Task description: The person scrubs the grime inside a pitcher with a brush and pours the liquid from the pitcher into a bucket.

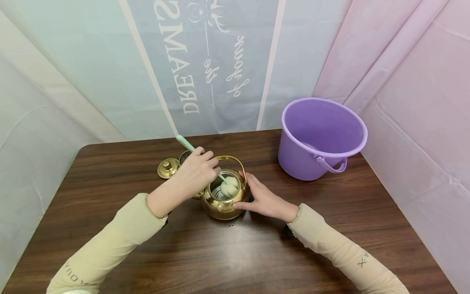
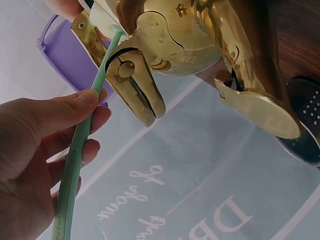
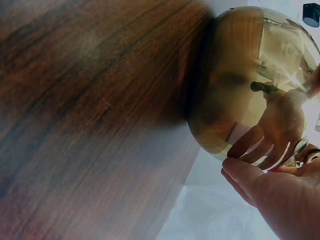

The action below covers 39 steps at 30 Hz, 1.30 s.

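A gold teakettle (image 1: 219,209) stands on the table with its top uncovered and its handle (image 1: 235,158) raised. My left hand (image 1: 197,173) grips the light green handle of a cup brush (image 2: 75,155), thumb and fingers wrapped along it. Inside the kettle's mouth shows the brush's pale round sponge head (image 1: 229,187). From the right side, my right hand (image 1: 265,201) holds the kettle's body, thumb at the front and fingers round behind. Part of the spout is hidden by my left hand in the head view, but the left wrist view shows the spout (image 2: 250,65) well.
Left of the kettle lies its gold lid (image 1: 167,168), beside a dark perforated strainer (image 2: 311,112). A purple bucket (image 1: 298,161) stands at the back right. A printed cloth (image 1: 216,110) hangs behind the dark wooden table (image 1: 235,261), with pale cloths on both sides.
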{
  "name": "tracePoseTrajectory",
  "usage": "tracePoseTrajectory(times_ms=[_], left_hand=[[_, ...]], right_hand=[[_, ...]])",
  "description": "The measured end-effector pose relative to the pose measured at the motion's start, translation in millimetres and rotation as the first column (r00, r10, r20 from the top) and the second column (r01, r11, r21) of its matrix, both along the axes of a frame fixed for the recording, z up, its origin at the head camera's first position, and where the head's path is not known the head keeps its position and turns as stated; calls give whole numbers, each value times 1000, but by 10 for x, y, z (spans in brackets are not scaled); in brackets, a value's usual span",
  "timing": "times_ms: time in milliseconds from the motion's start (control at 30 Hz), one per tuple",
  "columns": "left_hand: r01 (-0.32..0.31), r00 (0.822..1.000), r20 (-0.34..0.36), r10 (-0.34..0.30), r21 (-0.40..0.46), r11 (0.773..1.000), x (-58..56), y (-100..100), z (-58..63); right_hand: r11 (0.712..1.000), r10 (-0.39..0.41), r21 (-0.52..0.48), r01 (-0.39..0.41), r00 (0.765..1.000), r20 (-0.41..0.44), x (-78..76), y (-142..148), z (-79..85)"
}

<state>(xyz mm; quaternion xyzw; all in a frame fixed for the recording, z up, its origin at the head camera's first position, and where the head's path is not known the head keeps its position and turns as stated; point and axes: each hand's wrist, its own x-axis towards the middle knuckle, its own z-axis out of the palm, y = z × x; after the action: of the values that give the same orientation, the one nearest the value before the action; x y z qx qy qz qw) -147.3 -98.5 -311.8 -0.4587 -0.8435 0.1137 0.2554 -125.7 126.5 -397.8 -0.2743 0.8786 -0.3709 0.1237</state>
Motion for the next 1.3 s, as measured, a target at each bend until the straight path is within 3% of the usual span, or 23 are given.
tracePoseTrajectory(times_ms=[633, 1300], left_hand=[[-40, 999, -30, 39, -30, 999, 5, -22, 5], [-17, 997, -77, 13, -53, 998, 26, -57, 33]], right_hand=[[1000, -5, -7, 5, 1000, -8, -1, 3, -16], [1000, -2, 5, 2, 1000, -11, 1, 3, -4]])
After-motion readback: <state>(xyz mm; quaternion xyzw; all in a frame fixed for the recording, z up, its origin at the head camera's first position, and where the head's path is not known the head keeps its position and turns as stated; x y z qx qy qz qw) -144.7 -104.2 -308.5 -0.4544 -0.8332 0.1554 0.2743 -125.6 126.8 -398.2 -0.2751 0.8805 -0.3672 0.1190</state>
